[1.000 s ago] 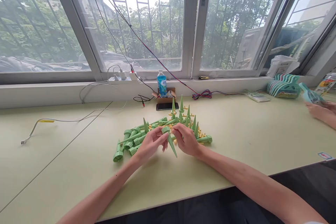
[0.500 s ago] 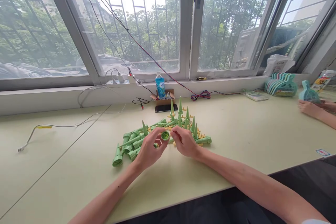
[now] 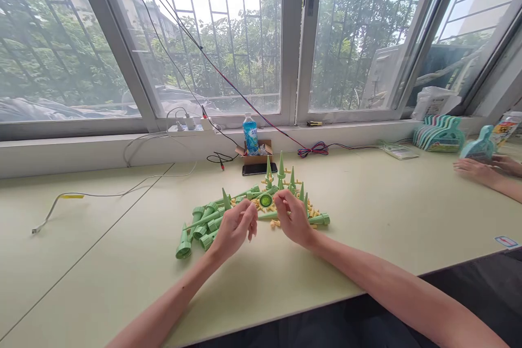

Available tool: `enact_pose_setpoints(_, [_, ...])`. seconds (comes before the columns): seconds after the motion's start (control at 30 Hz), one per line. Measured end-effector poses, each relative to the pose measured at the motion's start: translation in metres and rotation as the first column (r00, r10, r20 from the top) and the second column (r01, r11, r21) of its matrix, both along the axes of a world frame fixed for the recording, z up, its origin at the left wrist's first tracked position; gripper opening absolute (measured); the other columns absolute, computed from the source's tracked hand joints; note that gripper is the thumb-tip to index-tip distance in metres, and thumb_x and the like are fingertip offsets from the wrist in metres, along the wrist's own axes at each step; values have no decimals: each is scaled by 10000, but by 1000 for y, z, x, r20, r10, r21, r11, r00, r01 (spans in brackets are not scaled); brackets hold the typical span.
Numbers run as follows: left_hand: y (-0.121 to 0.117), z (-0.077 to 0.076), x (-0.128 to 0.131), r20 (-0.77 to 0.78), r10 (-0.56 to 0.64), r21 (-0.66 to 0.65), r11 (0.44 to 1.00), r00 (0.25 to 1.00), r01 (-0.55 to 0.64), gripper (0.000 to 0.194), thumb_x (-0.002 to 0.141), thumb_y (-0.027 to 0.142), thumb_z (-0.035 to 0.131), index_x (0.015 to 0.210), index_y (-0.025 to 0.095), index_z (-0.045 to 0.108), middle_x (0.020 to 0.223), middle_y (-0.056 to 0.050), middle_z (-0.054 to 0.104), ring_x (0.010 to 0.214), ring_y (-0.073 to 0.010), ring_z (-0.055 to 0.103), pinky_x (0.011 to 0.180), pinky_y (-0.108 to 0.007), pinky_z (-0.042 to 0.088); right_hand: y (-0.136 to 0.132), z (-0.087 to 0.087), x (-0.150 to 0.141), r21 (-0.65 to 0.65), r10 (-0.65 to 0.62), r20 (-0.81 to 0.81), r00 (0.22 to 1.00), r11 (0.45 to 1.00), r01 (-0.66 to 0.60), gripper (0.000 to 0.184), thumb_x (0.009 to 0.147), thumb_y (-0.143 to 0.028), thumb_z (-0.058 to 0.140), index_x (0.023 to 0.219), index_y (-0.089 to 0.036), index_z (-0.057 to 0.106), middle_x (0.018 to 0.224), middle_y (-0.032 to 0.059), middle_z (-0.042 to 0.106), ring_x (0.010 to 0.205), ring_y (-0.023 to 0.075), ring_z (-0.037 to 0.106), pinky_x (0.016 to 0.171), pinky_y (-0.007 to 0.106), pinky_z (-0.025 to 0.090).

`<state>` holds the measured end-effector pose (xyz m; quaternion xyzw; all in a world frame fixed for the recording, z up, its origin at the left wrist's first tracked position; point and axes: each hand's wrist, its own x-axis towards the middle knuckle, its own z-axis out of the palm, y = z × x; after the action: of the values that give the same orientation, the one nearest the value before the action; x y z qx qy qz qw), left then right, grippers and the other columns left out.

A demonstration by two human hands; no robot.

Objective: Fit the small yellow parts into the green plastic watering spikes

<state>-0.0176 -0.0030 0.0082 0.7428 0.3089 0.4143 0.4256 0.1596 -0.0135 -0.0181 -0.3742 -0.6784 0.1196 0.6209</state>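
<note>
Green round piece [image 3: 266, 200] by right hand [image 3: 292, 219]

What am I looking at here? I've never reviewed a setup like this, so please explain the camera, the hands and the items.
There is no machine here: a person works with two bare hands. Every picture comes from one camera worn on their head, looking forward and down.

The left hand and right hand are above a pale table. Between them, close to the right fingertips, is a green piece, its round open end facing the camera. I can't tell for sure which hand holds it.

Around and behind the hands lie green tapered parts, some standing point up, and small yellow parts. Farther back are a phone and a bottle of blue liquid. Another person's hands are at the far right.
</note>
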Motion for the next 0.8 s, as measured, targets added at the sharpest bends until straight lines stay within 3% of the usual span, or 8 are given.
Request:
enact_pose_setpoints(0.13, [2,1,2,121,-163,-300,934,979,193,560,935,597,371,687,129,555,645,-21,533,457,-125,555,415,-251,439,-1,1,1,26,19,39,999,999,-20,218,1013,-296,384,840,-204,481,654,-35,429,514,98,330,486,226,300])
enact_pose_setpoints(0.27, [2,2,4,217,-208,-426,859,954,285,560,921,619,393,730,127,583,686,-37,571,454,-124,542,414,-258,428,-1,1,2,56,65,142,988,996,-73,225,1010,-285,399,851,-198,532,753,13,545,588,113,430,545,237,365])
enact_pose_setpoints(0.6, [1,4,1,171,-187,-400,884,967,242,422,916,527,505,808,128,588,660,-23,561,472,-101,511,465,-253,434,0,1,1,32,87,154,984,995,-93,213,1004,-280,414,841,-196,523,731,5,547,563,107,445,540,229,378])
enact_pose_setpoints(0.8, [-6,13,4,93,-124,-309,940,988,147,324,843,461,632,773,157,548,648,29,480,503,-116,553,457,-248,451,2,-3,1,-6,75,127,989,997,-74,235,1001,-309,416,819,-195,510,688,-8,511,540,103,397,507,223,357])
